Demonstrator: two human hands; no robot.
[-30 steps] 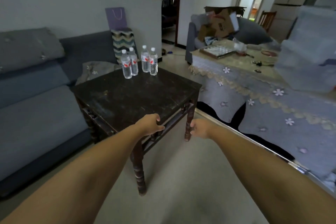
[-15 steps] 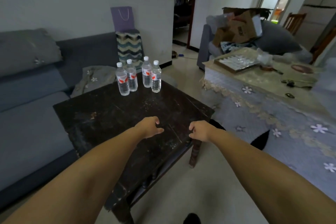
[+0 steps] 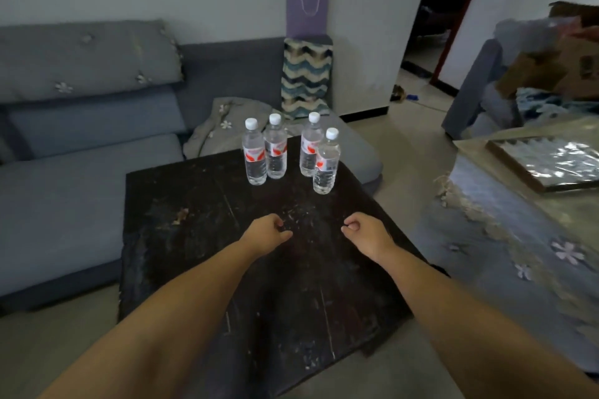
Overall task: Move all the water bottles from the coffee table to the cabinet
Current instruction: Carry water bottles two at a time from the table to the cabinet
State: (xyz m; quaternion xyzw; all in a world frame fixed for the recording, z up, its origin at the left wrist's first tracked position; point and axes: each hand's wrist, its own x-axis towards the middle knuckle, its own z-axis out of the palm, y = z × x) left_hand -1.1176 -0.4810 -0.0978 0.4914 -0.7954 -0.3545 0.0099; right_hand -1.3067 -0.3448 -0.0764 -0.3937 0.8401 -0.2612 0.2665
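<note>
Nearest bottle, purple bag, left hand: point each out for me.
Nearest bottle [image 3: 325,162]: head view, on its label.
Purple bag [image 3: 306,11]: head view, middle of its front face.
Left hand [image 3: 266,232]: head view, back of the hand, above the coffee table [image 3: 181,256].

Both bare forearms reach forward, side by side and apart. The left hand [image 3: 266,234] and right hand [image 3: 365,232] hang with fingers loosely curled, holding nothing.
</note>
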